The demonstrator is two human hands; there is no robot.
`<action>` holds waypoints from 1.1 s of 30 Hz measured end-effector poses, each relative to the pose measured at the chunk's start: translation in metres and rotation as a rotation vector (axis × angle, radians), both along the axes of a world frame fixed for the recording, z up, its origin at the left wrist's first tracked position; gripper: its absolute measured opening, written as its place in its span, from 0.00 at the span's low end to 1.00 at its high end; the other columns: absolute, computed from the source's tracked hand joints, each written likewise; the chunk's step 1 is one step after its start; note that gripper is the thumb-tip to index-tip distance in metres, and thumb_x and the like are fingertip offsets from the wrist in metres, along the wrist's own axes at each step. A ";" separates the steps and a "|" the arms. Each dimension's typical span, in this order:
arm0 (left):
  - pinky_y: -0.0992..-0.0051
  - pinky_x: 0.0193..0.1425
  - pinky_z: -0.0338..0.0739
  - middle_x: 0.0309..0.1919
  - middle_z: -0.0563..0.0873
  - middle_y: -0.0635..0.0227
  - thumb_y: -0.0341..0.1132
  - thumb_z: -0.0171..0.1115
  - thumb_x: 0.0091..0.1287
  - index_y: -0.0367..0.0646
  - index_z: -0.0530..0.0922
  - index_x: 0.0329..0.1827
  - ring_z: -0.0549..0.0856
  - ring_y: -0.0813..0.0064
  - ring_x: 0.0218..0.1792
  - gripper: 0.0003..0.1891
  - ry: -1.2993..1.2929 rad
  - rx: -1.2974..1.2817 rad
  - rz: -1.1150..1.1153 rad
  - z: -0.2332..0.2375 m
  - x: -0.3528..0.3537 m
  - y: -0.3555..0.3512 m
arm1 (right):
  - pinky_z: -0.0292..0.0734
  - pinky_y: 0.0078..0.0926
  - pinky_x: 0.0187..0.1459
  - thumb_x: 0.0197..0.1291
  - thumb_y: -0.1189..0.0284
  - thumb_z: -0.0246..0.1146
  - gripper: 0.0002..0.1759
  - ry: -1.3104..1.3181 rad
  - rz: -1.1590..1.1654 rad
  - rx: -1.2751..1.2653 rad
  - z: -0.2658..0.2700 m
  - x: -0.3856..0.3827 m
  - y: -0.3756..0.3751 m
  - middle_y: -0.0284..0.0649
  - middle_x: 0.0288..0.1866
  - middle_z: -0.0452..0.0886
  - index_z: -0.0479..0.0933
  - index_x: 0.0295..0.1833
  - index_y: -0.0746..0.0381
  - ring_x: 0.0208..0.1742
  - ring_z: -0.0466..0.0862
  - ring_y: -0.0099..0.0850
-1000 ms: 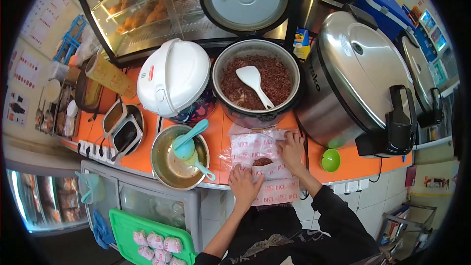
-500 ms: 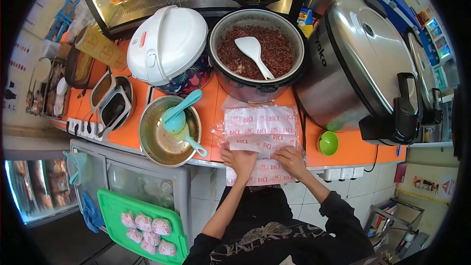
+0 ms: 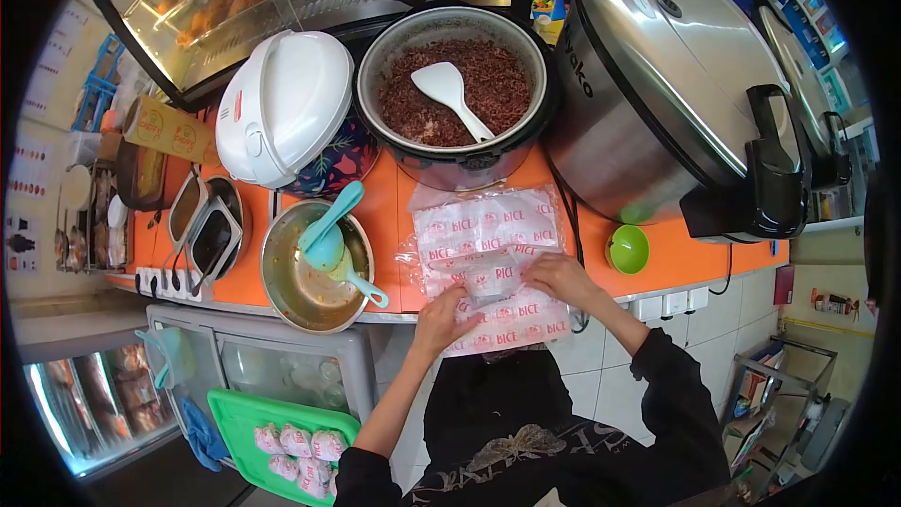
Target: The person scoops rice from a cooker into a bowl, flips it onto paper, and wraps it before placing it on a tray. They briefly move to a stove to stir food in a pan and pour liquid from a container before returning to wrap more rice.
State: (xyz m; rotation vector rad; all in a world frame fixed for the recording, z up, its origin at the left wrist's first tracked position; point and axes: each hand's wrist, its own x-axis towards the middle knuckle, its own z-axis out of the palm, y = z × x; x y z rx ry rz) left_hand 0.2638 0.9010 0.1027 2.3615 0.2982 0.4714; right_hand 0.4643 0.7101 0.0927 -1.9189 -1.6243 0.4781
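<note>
A folded parcel of printed rice wrapping paper (image 3: 500,274) lies on a stack of the same paper sheets (image 3: 483,221) at the counter's front edge. My left hand (image 3: 441,321) is at the parcel's left end, fingers bent against the paper and thumb pointing right. On the other end, my right hand (image 3: 566,280) pinches the folded paper with its fingers. What the parcel contains is hidden. Clear plastic (image 3: 410,249) shows around the stack. Beyond it stands an open cooker of dark red rice (image 3: 399,84), with a white rice paddle (image 3: 441,84) lying on the rice.
To the left is a steel bowl (image 3: 282,268) holding turquoise scoops (image 3: 324,244), behind it a white-lidded cooker (image 3: 296,103). A large steel cooker (image 3: 676,84) and green cup (image 3: 628,249) stand right. Several wrapped parcels (image 3: 296,441) sit on a green lid (image 3: 239,413) at lower left.
The paper's loose flap has been folded down into a compact parcel. My left hand has shifted left and slightly down, my right hand up along the parcel. The camera view has turned slightly.
</note>
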 end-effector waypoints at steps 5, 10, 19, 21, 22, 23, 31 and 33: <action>0.65 0.35 0.79 0.34 0.83 0.61 0.25 0.61 0.56 0.40 0.69 0.45 0.84 0.58 0.35 0.15 0.294 -0.072 0.022 0.005 0.017 0.008 | 0.76 0.38 0.44 0.43 0.75 0.67 0.23 -0.123 -0.179 -0.287 0.041 0.000 0.060 0.44 0.42 0.81 0.73 0.49 0.59 0.45 0.81 0.38; 0.65 0.31 0.79 0.31 0.82 0.58 0.24 0.59 0.52 0.41 0.67 0.42 0.84 0.56 0.31 0.15 0.251 0.503 0.075 0.026 0.092 0.015 | 0.77 0.41 0.42 0.35 0.78 0.68 0.24 -0.283 -0.022 -0.147 0.007 0.015 0.089 0.47 0.34 0.80 0.74 0.45 0.61 0.38 0.82 0.44; 0.62 0.26 0.77 0.29 0.82 0.53 0.25 0.52 0.57 0.40 0.70 0.39 0.83 0.56 0.26 0.07 0.247 0.280 0.195 0.002 0.049 -0.015 | 0.75 0.39 0.47 0.53 0.77 0.56 0.20 0.176 -0.575 0.046 0.000 -0.074 0.032 0.51 0.46 0.78 0.72 0.53 0.67 0.48 0.80 0.48; 0.60 0.26 0.76 0.29 0.82 0.52 0.24 0.51 0.58 0.38 0.70 0.40 0.83 0.53 0.26 0.07 0.102 0.231 0.342 -0.004 0.043 -0.033 | 0.73 0.41 0.51 0.54 0.77 0.55 0.25 0.179 -0.605 0.060 0.007 -0.088 0.030 0.53 0.47 0.76 0.68 0.60 0.67 0.51 0.78 0.48; 0.59 0.27 0.76 0.30 0.82 0.51 0.25 0.51 0.58 0.38 0.71 0.40 0.83 0.52 0.27 0.08 0.213 0.173 0.316 -0.001 0.044 -0.028 | 0.72 0.42 0.53 0.55 0.76 0.55 0.27 0.185 -0.621 0.064 0.011 -0.091 0.031 0.55 0.47 0.76 0.65 0.64 0.66 0.52 0.77 0.48; 0.58 0.27 0.76 0.30 0.82 0.50 0.25 0.50 0.59 0.37 0.71 0.41 0.83 0.51 0.27 0.08 0.327 0.112 0.289 0.001 0.045 -0.024 | 0.71 0.42 0.55 0.60 0.70 0.53 0.30 0.392 -0.629 -0.014 0.013 -0.087 0.031 0.57 0.48 0.75 0.60 0.68 0.66 0.53 0.76 0.51; 0.59 0.39 0.75 0.26 0.82 0.54 0.31 0.57 0.53 0.40 0.80 0.30 0.82 0.55 0.34 0.06 0.156 0.214 -0.042 -0.048 0.085 0.036 | 0.77 0.35 0.46 0.58 0.47 0.58 0.39 0.628 -0.845 -0.401 0.018 -0.064 0.091 0.54 0.57 0.66 0.63 0.65 0.66 0.52 0.76 0.44; 0.62 0.42 0.74 0.32 0.83 0.58 0.34 0.69 0.39 0.43 0.81 0.32 0.80 0.57 0.34 0.15 0.434 -0.001 -0.260 -0.016 0.068 0.027 | 0.71 0.33 0.56 0.54 0.52 0.65 0.36 0.497 -0.730 -0.112 0.042 -0.085 0.067 0.51 0.60 0.64 0.66 0.59 0.66 0.53 0.75 0.39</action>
